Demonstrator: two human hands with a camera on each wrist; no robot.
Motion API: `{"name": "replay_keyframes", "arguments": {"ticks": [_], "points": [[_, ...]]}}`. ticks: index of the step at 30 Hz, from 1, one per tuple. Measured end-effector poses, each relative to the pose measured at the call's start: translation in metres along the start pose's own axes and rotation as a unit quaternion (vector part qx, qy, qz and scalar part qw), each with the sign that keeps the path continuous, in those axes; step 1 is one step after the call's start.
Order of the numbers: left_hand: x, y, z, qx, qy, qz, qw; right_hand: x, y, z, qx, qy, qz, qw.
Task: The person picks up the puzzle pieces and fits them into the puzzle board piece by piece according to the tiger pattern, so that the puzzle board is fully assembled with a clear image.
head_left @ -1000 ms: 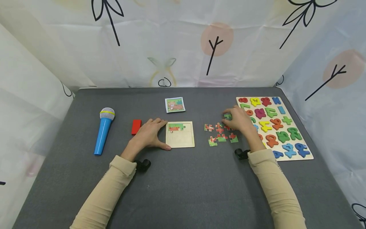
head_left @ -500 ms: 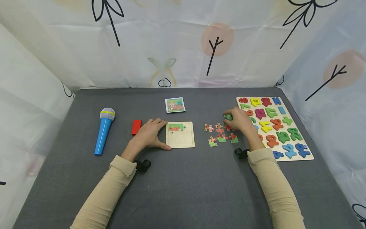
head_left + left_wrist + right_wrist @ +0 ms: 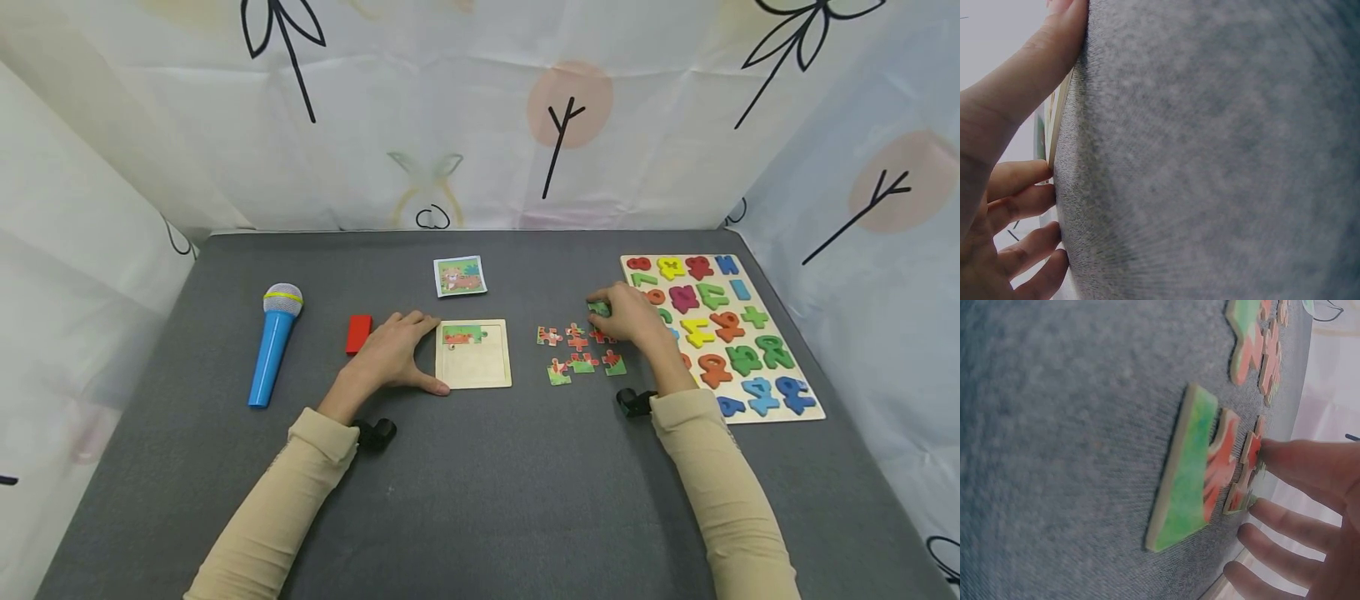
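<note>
In the head view, a square wooden puzzle tray lies flat, with joined green and red pieces in its upper left. The left hand rests at the tray's left side, thumb near the lower corner, fingers spread at the upper one; the left wrist view shows fingertips touching the tray edge. Farther right, the right hand pinches a green puzzle piece between thumb and forefinger. Several loose pieces lie below and left of it; a green and red one looms large in the right wrist view.
A picture card lies behind the tray. Left of the left hand are a red block and a blue toy microphone. A board of colourful shapes sits at the right, partly under the right forearm.
</note>
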State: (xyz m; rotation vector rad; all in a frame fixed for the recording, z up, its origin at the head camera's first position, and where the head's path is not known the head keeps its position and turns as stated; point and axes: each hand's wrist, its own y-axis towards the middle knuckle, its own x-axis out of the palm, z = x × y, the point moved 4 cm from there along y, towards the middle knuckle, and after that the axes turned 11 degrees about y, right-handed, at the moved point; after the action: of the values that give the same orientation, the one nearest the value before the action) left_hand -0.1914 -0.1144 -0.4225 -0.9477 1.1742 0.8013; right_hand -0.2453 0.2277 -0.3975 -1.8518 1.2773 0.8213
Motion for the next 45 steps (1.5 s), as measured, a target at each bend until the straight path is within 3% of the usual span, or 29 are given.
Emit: {"name": "replay_keyframes", "arguments": {"ticks": [8,21,37,45], "points": [[0.000,-0.001,0.000,-0.001,-0.001,0.000,1.0000,0.000,-0.001,-0.001,0.004,-0.007,-0.003,1.0000],[0.000,-0.001,-0.001,0.006,-0.006,0.013,0.9999,-0.001,-0.002,-0.012,-0.023,-0.009,0.027,0.9993],[-0.001,-0.001,-0.001,0.006,-0.003,0.007,1.0000,0.017,-0.002,-0.063,-0.050,-0.018,0.023,0.9983],[0.001,-0.001,-0.001,0.007,-0.008,0.010,0.9999,0.034,-0.001,-0.095,-0.096,-0.031,0.021,0.9946]]}}
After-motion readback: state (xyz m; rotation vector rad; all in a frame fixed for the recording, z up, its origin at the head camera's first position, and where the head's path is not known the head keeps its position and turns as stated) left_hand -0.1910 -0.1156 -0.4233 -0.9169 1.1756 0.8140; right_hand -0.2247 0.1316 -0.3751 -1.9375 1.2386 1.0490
